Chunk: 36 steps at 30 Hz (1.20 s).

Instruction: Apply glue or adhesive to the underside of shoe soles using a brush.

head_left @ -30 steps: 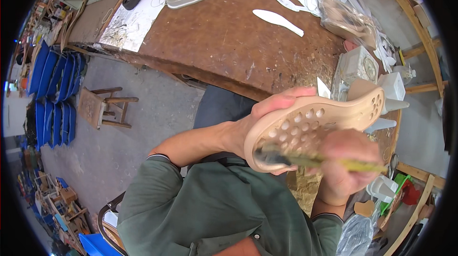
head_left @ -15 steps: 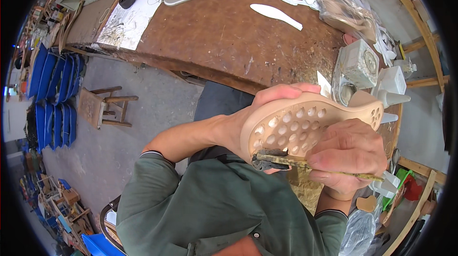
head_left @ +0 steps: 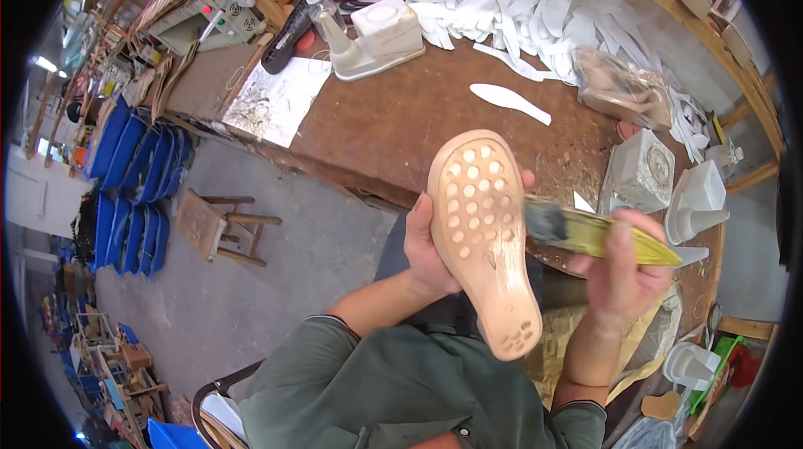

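A beige shoe sole (head_left: 502, 269) stands nearly upright in front of me, toe end up, showing rows of round dimples and a glossy wet-looking middle. Its left edge is gripped by my left hand (head_left: 428, 246), whose thumb shows at the side and a fingertip beyond the far edge. In my right hand (head_left: 626, 275) I hold a flat, yellow-stained glue brush (head_left: 598, 234) between thumb and fingers. The brush's dark end is at the sole's right edge, blurred; I cannot tell if they touch.
On the brown workbench (head_left: 393, 127) lie a white insole-shaped piece (head_left: 510, 102), a pile of similar pieces (head_left: 519, 5) and a stained paper (head_left: 280, 102). White glue pots (head_left: 640, 169) stand at right. A wooden stool (head_left: 201, 223) and blue bins (head_left: 125, 148) are at left.
The sole has turned from slanting sideways to nearly upright, with its dimpled face toward me. My right hand has moved the brush from the sole's near edge to its right side.
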Available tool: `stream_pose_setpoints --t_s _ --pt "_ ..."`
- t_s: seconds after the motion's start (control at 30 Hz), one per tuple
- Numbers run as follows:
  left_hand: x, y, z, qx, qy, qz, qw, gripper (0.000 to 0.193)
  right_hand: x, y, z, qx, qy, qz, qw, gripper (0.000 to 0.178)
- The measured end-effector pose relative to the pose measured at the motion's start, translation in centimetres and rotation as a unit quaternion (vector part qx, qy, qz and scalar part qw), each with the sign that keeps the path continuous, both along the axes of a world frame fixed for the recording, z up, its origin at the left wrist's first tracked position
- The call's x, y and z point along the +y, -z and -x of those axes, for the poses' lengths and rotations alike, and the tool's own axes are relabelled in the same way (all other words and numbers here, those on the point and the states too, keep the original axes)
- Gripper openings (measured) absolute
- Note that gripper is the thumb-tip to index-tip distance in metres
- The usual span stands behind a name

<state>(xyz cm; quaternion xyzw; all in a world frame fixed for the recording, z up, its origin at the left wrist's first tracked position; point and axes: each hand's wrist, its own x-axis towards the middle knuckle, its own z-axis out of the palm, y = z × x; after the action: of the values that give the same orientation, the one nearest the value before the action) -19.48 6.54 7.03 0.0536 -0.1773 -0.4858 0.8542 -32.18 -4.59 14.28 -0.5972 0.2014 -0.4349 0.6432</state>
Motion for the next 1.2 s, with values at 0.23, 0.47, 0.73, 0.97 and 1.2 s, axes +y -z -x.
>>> stream_pose_setpoints --t_s 0.23,0.47,0.73,0.97,1.2 --pt "0.6 -0.3 1.3 -0.009 0.017 0.009 1.0 0.078 0.8 -0.3 -2.5 -0.037 -0.064 0.101 0.992 0.015" --pt "0.3 -2.4 1.9 0.014 0.018 -0.041 0.999 0.08 1.3 -0.3 -2.2 0.008 -0.1 0.142 0.985 0.015" --pt "0.3 -2.9 1.6 -0.006 0.075 -0.091 0.993 0.096 1.5 0.3 -0.1 0.066 -0.118 0.212 0.968 0.017" --pt "-0.5 -2.9 1.7 0.005 0.069 -0.133 0.989 0.099 1.1 0.7 1.4 0.108 -0.08 0.19 0.973 0.018" --pt "-1.9 1.5 -0.5 0.011 0.066 -0.144 0.987 0.082 -4.5 3.1 5.7 0.066 0.019 -0.005 0.998 0.018"
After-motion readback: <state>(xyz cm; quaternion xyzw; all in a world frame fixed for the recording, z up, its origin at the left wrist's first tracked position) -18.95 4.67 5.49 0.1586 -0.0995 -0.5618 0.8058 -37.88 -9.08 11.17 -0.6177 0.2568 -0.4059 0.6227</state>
